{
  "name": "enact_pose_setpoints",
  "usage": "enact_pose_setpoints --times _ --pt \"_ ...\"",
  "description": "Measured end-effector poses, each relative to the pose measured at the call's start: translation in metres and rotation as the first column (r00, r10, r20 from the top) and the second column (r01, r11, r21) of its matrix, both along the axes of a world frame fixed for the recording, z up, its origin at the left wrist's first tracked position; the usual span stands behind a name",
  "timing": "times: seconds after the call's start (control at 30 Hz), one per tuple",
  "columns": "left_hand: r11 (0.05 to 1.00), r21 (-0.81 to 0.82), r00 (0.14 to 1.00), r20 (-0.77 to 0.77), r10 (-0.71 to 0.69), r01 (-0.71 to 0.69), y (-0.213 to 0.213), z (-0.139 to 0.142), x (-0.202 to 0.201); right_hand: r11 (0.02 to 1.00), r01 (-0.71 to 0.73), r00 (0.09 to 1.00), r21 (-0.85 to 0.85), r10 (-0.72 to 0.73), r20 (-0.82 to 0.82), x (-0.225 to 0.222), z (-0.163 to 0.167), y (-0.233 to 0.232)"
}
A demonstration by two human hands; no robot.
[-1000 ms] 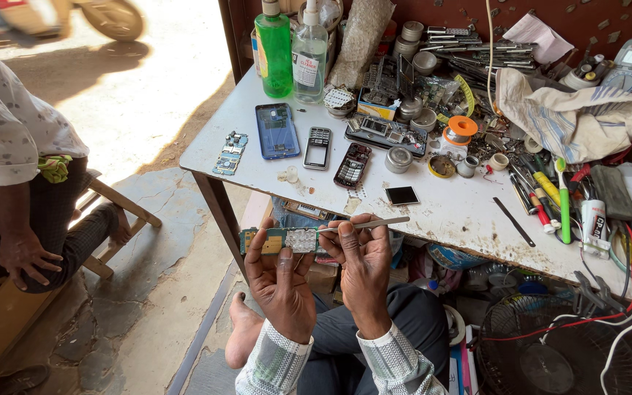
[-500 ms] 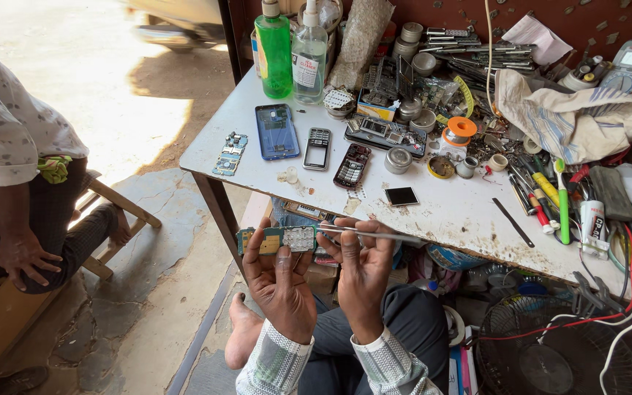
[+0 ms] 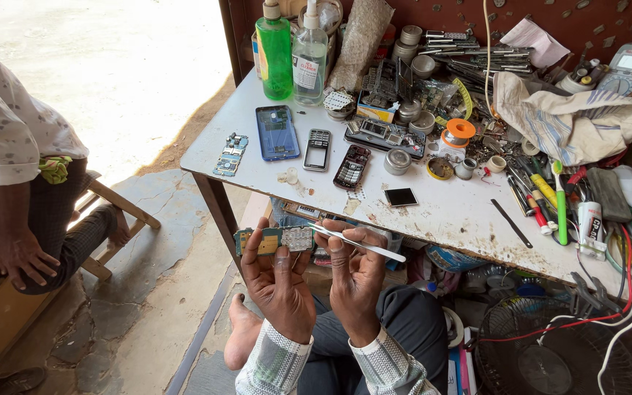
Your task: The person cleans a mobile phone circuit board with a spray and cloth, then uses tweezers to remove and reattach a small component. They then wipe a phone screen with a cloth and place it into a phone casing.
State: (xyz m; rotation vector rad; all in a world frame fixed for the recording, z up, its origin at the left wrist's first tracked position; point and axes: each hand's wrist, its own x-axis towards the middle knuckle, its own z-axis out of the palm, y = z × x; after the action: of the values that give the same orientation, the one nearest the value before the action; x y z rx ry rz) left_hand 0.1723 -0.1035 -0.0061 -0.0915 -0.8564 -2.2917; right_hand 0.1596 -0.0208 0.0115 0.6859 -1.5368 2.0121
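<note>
Figure. Phone repair at a white workbench, which serves as the landmark for every place given here; items run from largest to smallest.

A seated person in a pale dotted shirt sits well to the left of the bench, one hand on the knee. On the bench's far edge stand a green bottle and a clear bottle; a striped cloth lies at its right end. Near the left end lie a blue phone shell and two keypad handsets.

In front of the bench's near edge, over the lap, the left hand is closed on a circuit board, pinched by its lower edge and held face up. The right hand grips metal tweezers, their tips touching the board's right end.

The step in hand appears to be probing or lifting a part on the board. The next move would call for a steady board and a fine, light pinch at the tips.
</note>
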Motion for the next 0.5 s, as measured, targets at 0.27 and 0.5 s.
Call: enact_pose_setpoints --times 0.27,0.5 --pt "1.000 -0.020 1.000 -0.015 0.010 -0.010 -0.001 0.000 0.001 0.997 0.038 0.999 0.069 -0.039 0.008 0.004 0.009 -0.002" --pt "0.999 -0.042 0.999 -0.043 0.006 -0.008 -0.003 -0.003 -0.001 0.951 0.114 0.993 0.287 -0.098 -0.070 -0.001 0.018 0.004"
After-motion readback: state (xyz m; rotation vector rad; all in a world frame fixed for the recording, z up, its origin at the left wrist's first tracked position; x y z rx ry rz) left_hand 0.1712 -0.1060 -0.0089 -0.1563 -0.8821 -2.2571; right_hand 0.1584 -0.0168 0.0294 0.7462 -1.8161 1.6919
